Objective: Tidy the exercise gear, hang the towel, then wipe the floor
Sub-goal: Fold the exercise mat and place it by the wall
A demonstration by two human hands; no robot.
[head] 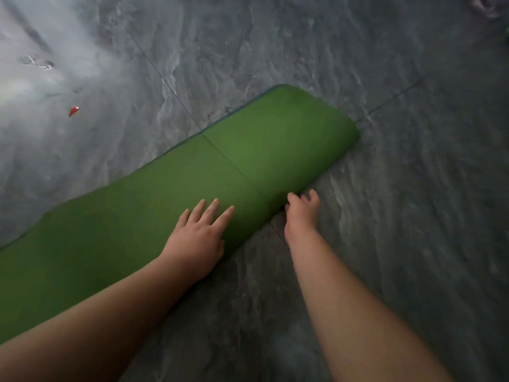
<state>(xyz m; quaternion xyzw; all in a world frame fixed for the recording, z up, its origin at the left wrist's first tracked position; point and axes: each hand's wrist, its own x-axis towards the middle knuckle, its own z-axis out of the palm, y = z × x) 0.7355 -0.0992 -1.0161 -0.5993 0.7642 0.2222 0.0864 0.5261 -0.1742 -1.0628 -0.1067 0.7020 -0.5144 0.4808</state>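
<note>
Mat: green mat [192, 183] lies on the grey floor [399, 188], running from 8 o'clock up toward 1 o'clock; its rounded end sits near centre-right.
Left hand: left hand [198, 235] rests flat on the mat's near edge, at about 6 o'clock from the mat's middle; fingers [217, 216] straight and spread, gripping nothing.
Right hand: right hand [301, 216] at the mat's near edge, at 3 o'clock from the left hand; fingers curled against the edge, but whether they hold it cannot be told.
Floor bits: small red scrap [73, 111] at 10 o'clock, well apart from the mat; a purple thing [486, 5] at 1 o'clock, blurred.
</note>
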